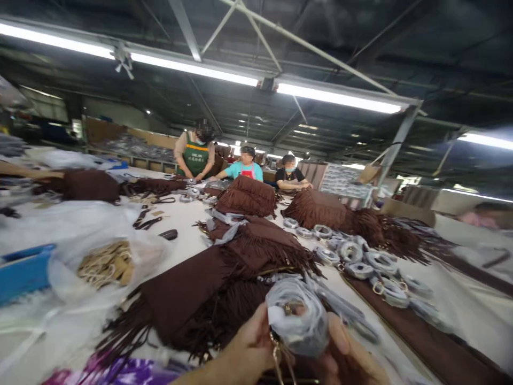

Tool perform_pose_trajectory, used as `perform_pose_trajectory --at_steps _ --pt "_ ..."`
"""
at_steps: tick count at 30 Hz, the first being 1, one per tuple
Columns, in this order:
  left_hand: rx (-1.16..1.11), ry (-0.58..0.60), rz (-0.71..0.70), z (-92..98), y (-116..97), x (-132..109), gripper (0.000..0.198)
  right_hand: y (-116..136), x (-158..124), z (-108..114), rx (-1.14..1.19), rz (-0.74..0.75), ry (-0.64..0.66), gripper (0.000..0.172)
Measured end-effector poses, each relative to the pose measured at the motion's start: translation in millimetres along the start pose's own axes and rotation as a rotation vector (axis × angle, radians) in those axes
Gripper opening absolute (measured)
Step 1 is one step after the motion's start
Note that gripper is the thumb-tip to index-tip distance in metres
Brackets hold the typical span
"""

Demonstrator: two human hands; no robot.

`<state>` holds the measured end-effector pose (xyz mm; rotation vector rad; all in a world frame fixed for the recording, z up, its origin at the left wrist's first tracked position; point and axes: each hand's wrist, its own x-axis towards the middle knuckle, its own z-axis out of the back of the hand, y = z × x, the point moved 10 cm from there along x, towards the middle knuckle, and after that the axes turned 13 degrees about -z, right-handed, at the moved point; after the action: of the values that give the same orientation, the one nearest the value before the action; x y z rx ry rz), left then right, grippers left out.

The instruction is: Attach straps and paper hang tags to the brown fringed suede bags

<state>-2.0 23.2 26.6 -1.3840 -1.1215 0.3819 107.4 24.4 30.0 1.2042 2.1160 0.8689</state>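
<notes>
A coiled strap wrapped in clear plastic is held up between both my hands, with gold metal clasps dangling below it. My left hand grips its left side, while my right hand has its fingers round the right side. Just beyond the coil, brown fringed bags lie spread on the white table. More plastic-wrapped strap coils with gold rings sit to the right of my hands, beside a long brown fabric piece.
A plastic bag of tan corded tags and a blue bin are at left. Dark leather pieces lie behind them. Stacked fringed bags stand mid-table. A person in a green apron and two other people work across the table.
</notes>
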Motion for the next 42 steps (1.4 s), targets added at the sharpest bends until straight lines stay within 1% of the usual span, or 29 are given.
perform_pose_trajectory --at_steps 2,4,5,7,9,11,13,15,17,19,20,22,24,26,27,29,33,37,39,42 --pt "0.304 -0.103 -0.241 19.9 -30.7 -14.7 0.076 -18.0 9.4 -21.1 0.150 -0.090 0.068 0.028" --pt "0.630 -0.191 -0.408 37.0 -56.4 -34.3 0.073 -30.8 17.9 -39.5 0.283 -0.158 0.134 0.025" --pt "0.776 -0.195 -0.468 41.2 -65.9 -42.1 0.068 -36.2 21.4 -46.9 0.336 -0.184 0.163 0.025" --pt "1.018 -0.147 -0.570 42.1 -80.3 -52.2 0.053 -46.0 27.1 -56.7 0.417 -0.221 0.204 0.022" --pt "1.135 -0.086 -0.626 40.0 -89.4 -55.2 0.040 -55.0 31.9 -59.7 0.463 -0.246 0.213 0.020" --pt "1.086 -0.078 -0.614 41.6 -95.6 -52.5 0.032 -63.6 36.5 -53.9 0.461 -0.262 0.163 0.023" --pt "0.964 -0.111 -0.532 46.5 -97.0 -45.9 0.025 -69.8 39.7 -40.1 0.392 -0.260 0.065 0.031" --pt "0.885 -0.182 -0.431 53.5 -95.8 -39.6 0.018 -71.9 39.6 -24.9 0.233 -0.252 -0.021 0.033" --pt "0.863 -0.252 -0.355 59.8 -94.8 -34.9 0.017 -70.9 35.8 -14.1 -0.031 -0.263 -0.071 0.035" --pt "0.864 -0.282 -0.331 61.6 -95.2 -30.6 0.024 -60.8 28.6 -10.8 -0.379 -0.222 -0.110 0.042" --pt "0.877 -0.285 -0.325 61.3 -94.9 -28.5 0.027 -52.2 23.9 -13.4 -0.549 -0.173 -0.133 0.045" --pt "0.932 -0.286 -0.327 58.9 -94.2 -25.2 0.031 -30.6 12.8 -29.2 -0.841 -0.020 -0.181 0.047" --pt "0.997 -0.276 -0.329 54.8 -91.1 -22.8 0.030 -14.4 3.1 -51.3 -1.052 0.103 -0.228 0.042" --pt "1.034 -0.255 -0.348 49.6 -87.1 -21.2 0.029 -7.5 -0.5 -69.7 -1.202 0.152 -0.258 0.035" --pt "1.051 -0.246 -0.363 47.3 -85.5 -21.0 0.029 -7.1 0.2 -75.2 -1.244 0.148 -0.263 0.032" --pt "1.092 -0.231 -0.401 43.2 -83.4 -21.5 0.027 -9.3 4.2 -78.6 -1.273 0.120 -0.263 0.029" --pt "1.216 -0.171 -0.491 32.3 -80.4 -24.2 0.027 -13.5 12.6 -70.9 -1.236 0.108 -0.282 0.028" --pt "1.327 -0.118 -0.585 17.5 -76.4 -30.7 0.034 -18.7 17.2 -61.0 -1.191 0.127 -0.302 0.029" --pt "1.361 -0.101 -0.594 12.5 -72.1 -34.2 0.035 -22.3 17.0 -55.6 -1.177 0.128 -0.307 0.030" --pt "1.368 -0.072 -0.565 8.6 -63.3 -37.4 0.029 -29.7 14.3 -48.6 -1.173 0.102 -0.290 0.029"
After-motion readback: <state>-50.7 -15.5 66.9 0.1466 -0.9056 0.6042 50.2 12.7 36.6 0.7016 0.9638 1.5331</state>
